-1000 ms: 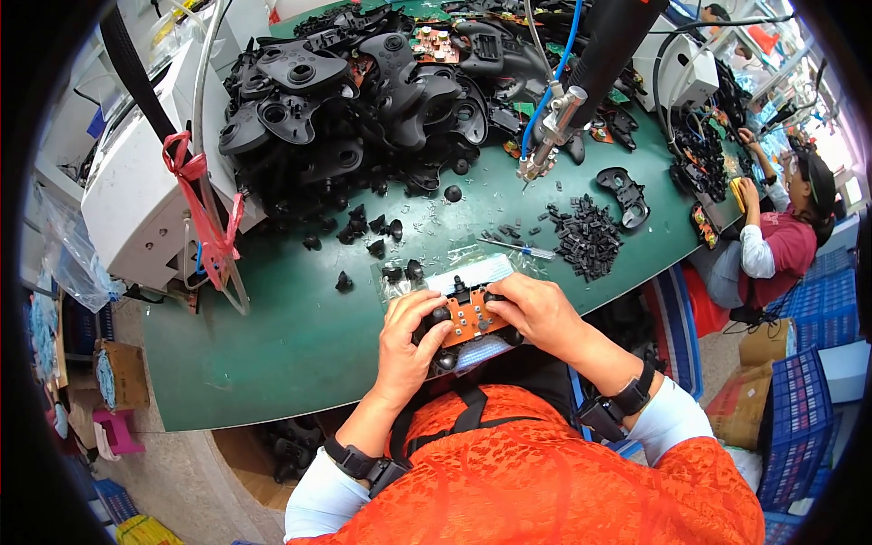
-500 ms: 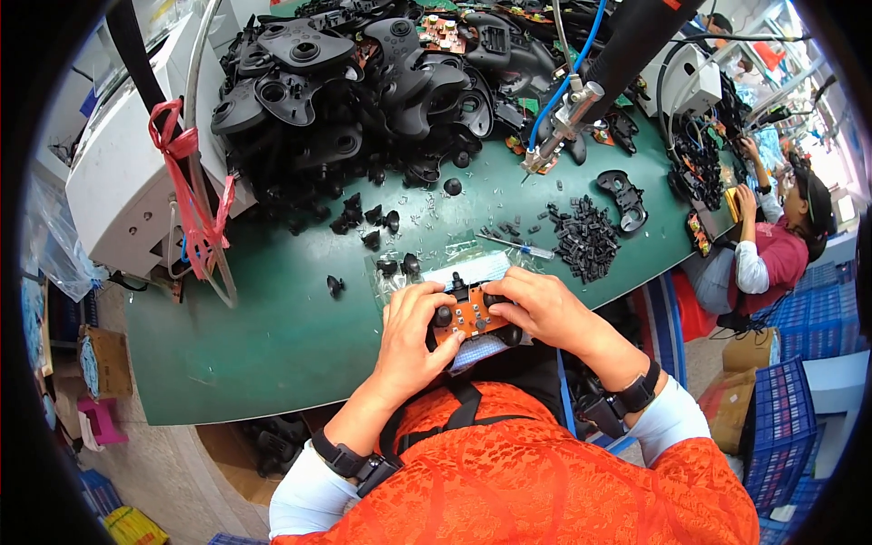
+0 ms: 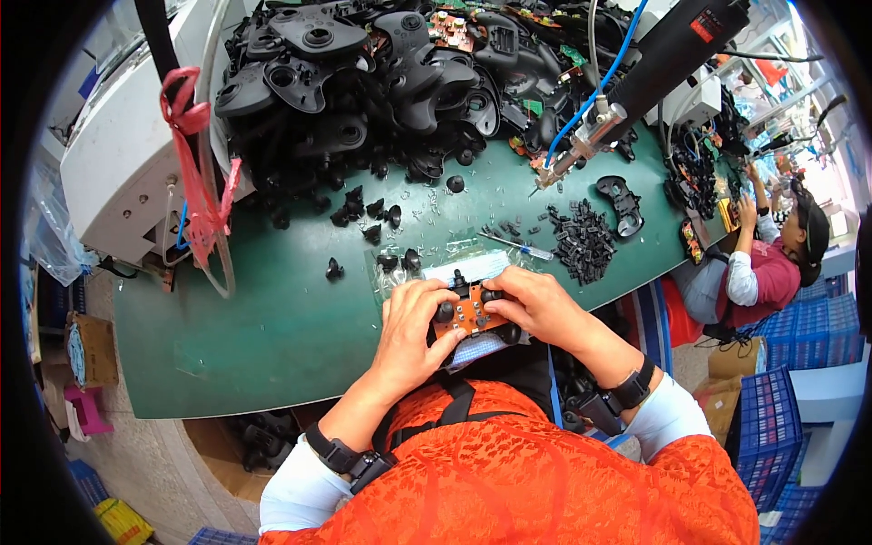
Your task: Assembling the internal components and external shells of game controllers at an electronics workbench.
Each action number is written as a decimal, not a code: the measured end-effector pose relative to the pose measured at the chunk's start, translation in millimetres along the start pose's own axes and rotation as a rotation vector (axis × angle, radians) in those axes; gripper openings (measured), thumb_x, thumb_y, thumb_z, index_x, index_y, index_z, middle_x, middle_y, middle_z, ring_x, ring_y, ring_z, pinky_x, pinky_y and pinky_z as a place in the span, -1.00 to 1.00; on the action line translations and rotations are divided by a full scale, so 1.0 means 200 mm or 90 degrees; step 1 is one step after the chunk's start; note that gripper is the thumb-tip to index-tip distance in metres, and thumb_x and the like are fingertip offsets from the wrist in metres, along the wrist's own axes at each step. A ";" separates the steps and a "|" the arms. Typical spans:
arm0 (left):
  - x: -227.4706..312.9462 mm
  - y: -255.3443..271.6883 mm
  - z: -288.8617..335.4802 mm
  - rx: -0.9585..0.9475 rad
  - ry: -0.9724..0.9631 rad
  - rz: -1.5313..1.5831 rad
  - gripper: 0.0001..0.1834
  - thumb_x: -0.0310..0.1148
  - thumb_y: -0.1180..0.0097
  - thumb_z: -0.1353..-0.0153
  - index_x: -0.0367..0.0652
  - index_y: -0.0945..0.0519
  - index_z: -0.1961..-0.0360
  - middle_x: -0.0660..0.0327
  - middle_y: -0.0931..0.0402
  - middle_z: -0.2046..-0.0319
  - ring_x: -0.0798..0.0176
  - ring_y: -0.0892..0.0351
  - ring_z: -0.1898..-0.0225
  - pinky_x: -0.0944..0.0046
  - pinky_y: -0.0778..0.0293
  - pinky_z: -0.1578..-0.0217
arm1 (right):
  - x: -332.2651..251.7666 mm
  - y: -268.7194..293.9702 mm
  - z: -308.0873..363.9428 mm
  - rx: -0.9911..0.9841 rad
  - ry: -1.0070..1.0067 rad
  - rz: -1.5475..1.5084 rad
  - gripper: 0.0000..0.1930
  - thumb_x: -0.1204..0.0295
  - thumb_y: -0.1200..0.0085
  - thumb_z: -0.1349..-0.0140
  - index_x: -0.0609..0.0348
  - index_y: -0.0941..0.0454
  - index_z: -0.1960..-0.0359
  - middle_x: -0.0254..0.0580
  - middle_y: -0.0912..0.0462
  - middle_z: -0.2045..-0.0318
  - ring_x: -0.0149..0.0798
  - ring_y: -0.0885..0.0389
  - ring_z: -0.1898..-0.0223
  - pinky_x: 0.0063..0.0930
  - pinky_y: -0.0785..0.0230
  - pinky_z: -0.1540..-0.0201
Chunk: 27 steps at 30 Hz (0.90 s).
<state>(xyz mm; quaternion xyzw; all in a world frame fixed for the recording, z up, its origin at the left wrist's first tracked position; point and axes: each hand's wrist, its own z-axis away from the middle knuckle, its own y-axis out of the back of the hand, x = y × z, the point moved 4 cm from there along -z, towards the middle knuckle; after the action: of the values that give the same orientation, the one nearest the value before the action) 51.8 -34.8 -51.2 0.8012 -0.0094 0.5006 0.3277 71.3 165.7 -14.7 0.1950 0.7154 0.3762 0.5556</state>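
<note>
Between my hands, at the table's near edge, is a game controller assembly with an orange circuit board (image 3: 471, 317) and black thumbsticks. My left hand (image 3: 411, 332) grips its left end, thumb along the board's lower edge and fingers by the left thumbstick (image 3: 443, 312). Gripping the right end, my right hand (image 3: 541, 307) has its fingers bent over the thumbstick there. Part of the controller is hidden by my hands. Just beyond lies a clear plastic bag (image 3: 391, 282), with several black thumbstick caps (image 3: 411, 260) on it.
Black controller shells (image 3: 318, 54) are heaped at the back of the green table (image 3: 245, 336). A power screwdriver (image 3: 599, 123) hangs above the right side. Small black parts (image 3: 583, 241), a hand screwdriver (image 3: 531, 250) and a controller shell (image 3: 619, 204) lie right. A co-worker (image 3: 777, 259) sits far right.
Both hands keep their hold on the controller, with little visible movement. The hanging power screwdriver has shifted right in view, its tip slightly lower. The whole view has moved slightly.
</note>
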 end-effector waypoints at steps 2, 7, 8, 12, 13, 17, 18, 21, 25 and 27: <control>-0.01 0.00 0.00 -0.003 0.008 0.002 -0.51 -0.35 -0.41 -0.01 -0.11 -0.54 0.00 0.10 -0.45 -0.09 -0.05 -0.35 -0.18 0.00 -0.24 -0.21 | 0.01 0.00 0.00 0.002 0.015 0.022 -0.68 0.42 -0.31 -0.15 0.24 -0.56 0.08 -0.01 -0.61 0.31 0.07 -0.64 0.28 -0.20 -0.49 0.27; -0.01 -0.01 0.00 0.004 0.008 0.015 -0.51 -0.34 -0.43 0.00 -0.11 -0.55 0.01 0.11 -0.47 -0.06 -0.04 -0.37 -0.16 0.00 -0.25 -0.19 | -0.08 0.09 0.00 0.056 0.021 0.106 -0.56 0.31 -0.38 -0.07 0.17 -0.57 0.03 -0.09 -0.59 0.27 0.02 -0.62 0.22 -0.23 -0.50 0.22; -0.01 0.00 0.00 0.006 0.011 0.015 -0.51 -0.34 -0.43 0.00 -0.11 -0.55 0.01 0.11 -0.47 -0.06 -0.04 -0.37 -0.16 0.00 -0.25 -0.19 | -0.12 0.10 -0.02 0.094 0.078 0.121 -0.60 0.35 -0.37 -0.06 0.18 -0.58 0.07 -0.11 -0.58 0.29 0.00 -0.61 0.24 -0.25 -0.49 0.23; -0.03 0.00 0.00 0.027 0.001 0.020 -0.52 -0.34 -0.42 0.00 -0.13 -0.53 0.04 0.12 -0.48 -0.03 -0.04 -0.39 -0.14 0.01 -0.27 -0.17 | -0.26 -0.04 -0.13 0.031 0.167 0.076 -0.67 0.46 -0.32 -0.05 0.14 -0.58 0.12 -0.17 -0.54 0.33 -0.05 -0.57 0.25 -0.23 -0.46 0.22; -0.04 -0.01 0.00 0.023 0.000 0.015 -0.47 -0.33 -0.43 0.02 -0.12 -0.51 0.00 0.13 -0.47 -0.03 -0.03 -0.39 -0.13 0.02 -0.27 -0.15 | -0.27 -0.06 -0.15 0.019 0.170 0.096 -0.68 0.47 -0.31 -0.05 0.13 -0.57 0.13 -0.17 -0.54 0.32 -0.04 -0.57 0.24 -0.22 -0.45 0.21; -0.04 0.01 -0.01 0.033 0.023 0.058 -0.35 -0.32 -0.45 0.06 -0.13 -0.44 -0.09 0.10 -0.47 -0.01 -0.05 -0.41 -0.09 0.03 -0.31 -0.10 | -0.27 -0.08 -0.17 -0.031 0.187 0.142 -0.72 0.47 -0.29 -0.06 0.13 -0.57 0.17 -0.17 -0.54 0.31 -0.02 -0.56 0.22 -0.20 -0.44 0.17; -0.02 0.03 -0.01 0.036 0.026 0.060 -0.35 -0.32 -0.45 0.06 -0.13 -0.44 -0.09 0.10 -0.47 -0.01 -0.05 -0.41 -0.09 0.03 -0.31 -0.10 | -0.27 -0.09 -0.17 -0.035 0.188 0.142 -0.72 0.47 -0.29 -0.06 0.13 -0.57 0.17 -0.17 -0.54 0.31 -0.02 -0.56 0.22 -0.20 -0.44 0.17; -0.02 0.08 0.01 0.088 0.054 0.116 -0.30 -0.33 -0.45 0.07 -0.13 -0.40 -0.13 0.07 -0.47 0.02 -0.07 -0.43 -0.07 0.02 -0.36 -0.07 | -0.25 -0.11 -0.17 -0.048 0.178 0.112 -0.74 0.45 -0.27 -0.07 0.12 -0.58 0.18 -0.17 -0.54 0.31 -0.03 -0.56 0.20 -0.20 -0.44 0.15; -0.04 0.06 0.02 0.014 0.153 0.056 -0.34 -0.30 -0.38 0.01 -0.14 -0.41 -0.14 0.05 -0.48 0.03 -0.08 -0.48 -0.05 0.00 -0.39 -0.03 | -0.26 -0.11 -0.17 -0.059 0.146 0.110 -0.74 0.47 -0.26 -0.08 0.12 -0.59 0.16 -0.17 -0.56 0.32 -0.05 -0.58 0.25 -0.22 -0.47 0.19; -0.04 0.04 0.00 0.002 0.178 0.026 -0.37 -0.29 -0.34 -0.01 -0.13 -0.42 -0.13 0.04 -0.49 0.04 -0.08 -0.50 -0.05 0.00 -0.39 -0.02 | -0.26 -0.12 -0.18 -0.058 0.149 0.116 -0.72 0.48 -0.28 -0.07 0.11 -0.61 0.14 -0.18 -0.57 0.33 -0.06 -0.59 0.29 -0.23 -0.47 0.21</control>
<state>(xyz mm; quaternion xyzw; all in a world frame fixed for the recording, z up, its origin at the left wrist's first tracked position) 45.3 -43.8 -52.8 0.7241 0.0211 0.6136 0.3144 57.0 102.6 5.3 0.1887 0.7369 0.4772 0.4400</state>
